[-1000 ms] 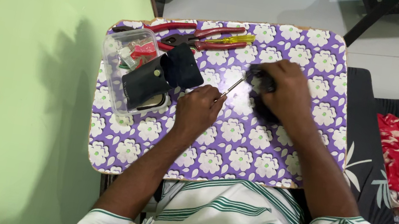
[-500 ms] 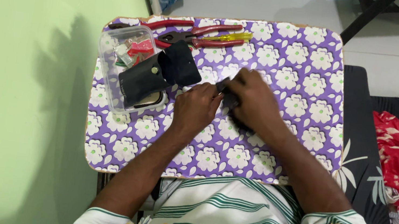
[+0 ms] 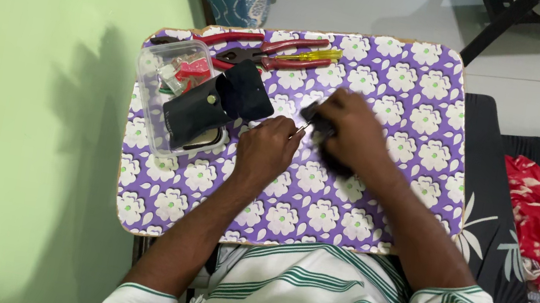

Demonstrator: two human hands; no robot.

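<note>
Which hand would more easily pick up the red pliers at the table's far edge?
Probably the left hand: it lies nearer the red pliers, holding only a thin tool. The right hand is farther away, wrapped over a small dark object.

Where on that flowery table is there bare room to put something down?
The widest free patch is the table's far right part, beyond the right hand. The near strip in front of the left hand is bare too, split by both forearms. The far left is crowded: plastic box, black pouch, red pliers and yellow screwdriver.
</note>
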